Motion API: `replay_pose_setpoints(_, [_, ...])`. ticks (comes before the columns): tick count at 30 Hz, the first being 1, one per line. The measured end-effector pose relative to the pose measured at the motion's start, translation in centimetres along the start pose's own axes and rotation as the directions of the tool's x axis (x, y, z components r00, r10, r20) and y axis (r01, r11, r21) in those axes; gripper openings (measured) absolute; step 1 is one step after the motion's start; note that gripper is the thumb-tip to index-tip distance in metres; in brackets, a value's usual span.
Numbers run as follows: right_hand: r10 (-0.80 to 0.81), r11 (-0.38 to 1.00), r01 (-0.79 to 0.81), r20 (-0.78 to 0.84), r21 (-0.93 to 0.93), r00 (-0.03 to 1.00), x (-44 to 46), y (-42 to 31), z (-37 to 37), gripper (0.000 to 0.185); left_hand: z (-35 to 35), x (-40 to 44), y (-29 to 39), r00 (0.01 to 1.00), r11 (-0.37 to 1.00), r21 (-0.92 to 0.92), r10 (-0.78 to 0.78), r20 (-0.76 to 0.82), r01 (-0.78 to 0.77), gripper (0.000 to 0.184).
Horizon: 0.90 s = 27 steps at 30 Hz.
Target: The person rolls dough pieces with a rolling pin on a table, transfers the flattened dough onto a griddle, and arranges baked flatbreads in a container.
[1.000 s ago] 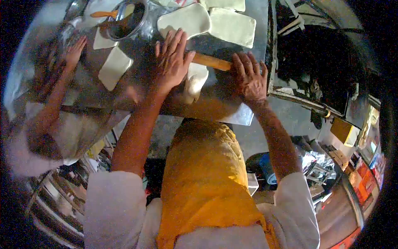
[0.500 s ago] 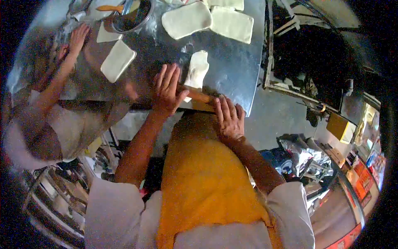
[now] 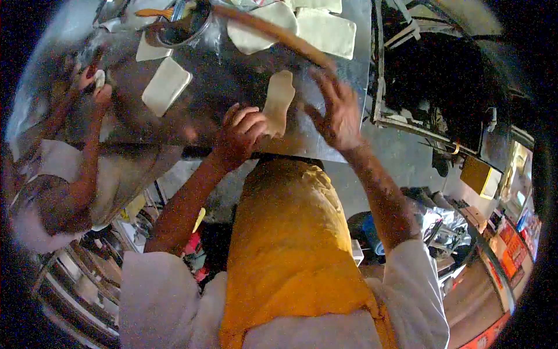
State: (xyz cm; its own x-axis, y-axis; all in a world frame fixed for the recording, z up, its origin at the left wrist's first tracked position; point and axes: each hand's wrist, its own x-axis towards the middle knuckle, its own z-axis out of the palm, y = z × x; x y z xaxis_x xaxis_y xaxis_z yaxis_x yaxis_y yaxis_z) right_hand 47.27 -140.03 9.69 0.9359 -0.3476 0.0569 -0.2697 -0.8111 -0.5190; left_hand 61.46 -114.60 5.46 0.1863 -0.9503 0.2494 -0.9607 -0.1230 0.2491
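A long, flattened strip of dough (image 3: 280,99) lies on the metal table near its front edge. My left hand (image 3: 243,129) is at the strip's lower left, fingers curled together near its end; whether they pinch the dough is hidden. To the right of the strip, my right hand (image 3: 338,110) is raised with its fingers apart and holds nothing. Beyond it the wooden rolling pin (image 3: 279,34), blurred, slants across the flat dough sheets (image 3: 326,34) at the back, its near end just past my right fingertips.
At the back left stands a bowl (image 3: 197,32) with a wooden-handled brush (image 3: 156,12). Two more dough pieces (image 3: 167,86) lie left of centre. A co-worker's hands (image 3: 99,87) hold something small and pale at the far left. The table edge (image 3: 365,87) runs along the right.
The rolling pin has left the dough strip and moved to the back. My right hand has let go of it and moved up and right; my left fingers have curled by the strip.
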Motion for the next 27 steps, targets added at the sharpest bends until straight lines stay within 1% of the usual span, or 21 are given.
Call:
replay_pose_setpoints(1, [-0.010,0.988,0.014,-0.026,0.151,1.000,-1.4,0.0,1.4,0.072,-0.1,0.8,-0.3,0.995,0.984,-0.158,-0.092,-0.038,0.085,0.020])
replay_pose_setpoints(2, [0.016,0.989,-0.014,-0.011,0.150,1.000,-3.1,-0.1,3.0,0.072,-0.2,1.8,-0.2,0.981,0.936,-0.313,-0.188,-0.057,0.161,0.016])
replay_pose_setpoints(3, [0.048,0.988,-0.048,0.006,0.148,0.999,-4.6,-0.4,4.4,0.072,-0.2,2.5,0.2,0.981,0.935,-0.316,-0.186,-0.049,0.162,0.016])
replay_pose_setpoints(4, [0.053,0.987,-0.053,0.005,0.150,0.999,-5.4,-0.3,6.2,0.072,-0.3,3.5,0.7,0.948,0.876,-0.398,-0.315,-0.049,0.271,0.015])
replay_pose_setpoints(5, [0.126,0.991,-0.125,-0.023,0.047,0.992,-5.8,0.1,8.0,0.071,-0.1,4.6,1.1,0.898,0.799,-0.475,-0.437,-0.040,0.368,0.014])
replay_pose_setpoints(6, [0.195,0.979,-0.199,-0.059,-0.052,0.979,-5.6,0.0,8.9,0.070,0.3,5.0,0.9,0.898,0.838,-0.389,-0.436,-0.060,0.381,0.017])
replay_pose_setpoints(7, [0.201,0.978,-0.204,-0.060,-0.046,0.978,-5.4,0.2,9.7,0.070,0.7,5.2,0.7,0.900,0.840,-0.386,-0.432,-0.054,0.380,0.017])
replay_pose_setpoints(9, [0.247,0.966,-0.257,-0.169,-0.039,0.954,-4.8,0.4,10.7,0.067,1.1,5.5,0.5,0.865,0.815,-0.354,-0.501,-0.034,0.458,0.024])
replay_pose_setpoints(10, [0.263,0.961,-0.276,-0.207,-0.035,0.942,-4.6,0.3,10.8,0.066,1.2,5.4,0.3,0.868,0.819,-0.352,-0.495,-0.033,0.454,0.024])
replay_pose_setpoints(13, [0.285,0.958,-0.288,-0.146,0.000,0.947,-4.0,-0.5,9.7,0.069,2.0,5.1,-0.5,0.871,0.828,-0.355,-0.487,-0.068,0.435,0.028])
replay_pose_setpoints(15, [0.313,0.949,-0.314,-0.063,-0.008,0.948,-3.3,-1.4,8.0,0.074,3.7,4.9,-2.0,0.845,0.716,-0.579,-0.529,-0.085,0.390,0.027])
replay_pose_setpoints(16, [0.320,0.947,-0.321,-0.068,-0.009,0.945,-2.6,-1.9,7.2,0.074,3.2,5.8,-2.2,0.712,0.279,-0.825,-0.674,0.196,0.492,0.024])
replay_pose_setpoints(17, [0.382,0.924,-0.383,-0.029,-0.001,0.924,-2.2,-2.6,6.7,0.078,2.7,6.7,-2.3,0.677,0.247,-0.821,-0.705,0.211,0.514,0.022])
replay_pose_setpoints(18, [0.441,0.898,-0.441,0.013,0.003,0.898,-1.8,-3.1,6.1,0.081,4.1,6.8,-3.8,0.764,0.455,-0.758,-0.640,0.087,0.467,0.025])
replay_pose_setpoints(19, [0.442,0.897,-0.442,0.018,-0.001,0.897,-1.2,-3.4,5.6,0.081,4.2,7.6,-4.6,0.837,0.641,-0.658,-0.546,-0.028,0.396,0.027])
replay_pose_setpoints(20, [0.487,0.873,-0.488,0.059,0.013,0.872,-0.6,-3.8,5.0,0.083,4.2,8.1,-5.0,0.830,0.674,-0.547,-0.554,0.072,0.497,0.037])
replay_pose_setpoints(21, [0.529,0.845,-0.534,0.099,0.026,0.843,0.0,-4.0,4.6,0.086,3.7,9.2,-4.9,0.829,0.673,-0.548,-0.554,0.072,0.497,0.037])
replay_pose_setpoints(23, [0.537,0.839,-0.544,0.121,0.031,0.835,0.3,-5.0,3.8,0.088,2.6,10.7,-4.7,0.808,0.661,-0.468,-0.510,0.294,0.587,0.044])
replay_pose_setpoints(24, [0.547,0.830,-0.557,0.142,0.040,0.825,0.4,-5.0,3.6,0.090,2.5,11.6,-4.5,0.742,0.565,-0.482,-0.543,0.394,0.670,0.037])
replay_pose_setpoints(25, [0.547,0.830,-0.556,0.141,0.036,0.825,0.5,-4.7,4.1,0.090,1.7,12.3,-4.6,0.742,0.563,-0.486,-0.543,0.394,0.669,0.037])
replay_pose_setpoints(27, [0.546,0.837,-0.547,0.101,-0.018,0.832,0.7,-4.7,4.6,0.090,0.2,13.4,-4.6,0.742,0.725,-0.327,-0.368,0.561,0.606,0.025])
